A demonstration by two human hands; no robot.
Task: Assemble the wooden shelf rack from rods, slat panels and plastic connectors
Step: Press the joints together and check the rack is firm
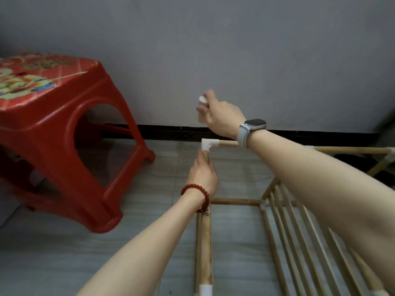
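Two hands are at work over a partly built rack standing on the grey tiled floor [64, 253]. An upright wooden rod [204, 242] is gripped just below its top by the left hand [202, 175], fingers curled round it. A white plastic elbow connector [208, 144] is already seated on that rod, with a horizontal rod [228, 143] running right from it. A slat panel [299, 227] is fitted lower down, carried by a short cross rod [235, 202]; further rods and white joints are seen at the right edge. The frame is judged well advanced, with the top corners apparently still being finished.

The right hand [218, 116] is raised above the corner, blurred; a small white round piece [202, 99], perhaps a cap, is pinched at the fingertips. Wood is pale, round, smooth-looking; connectors matte white. A glossy red plastic stool [64, 135] stands left, near the wall [235, 50].
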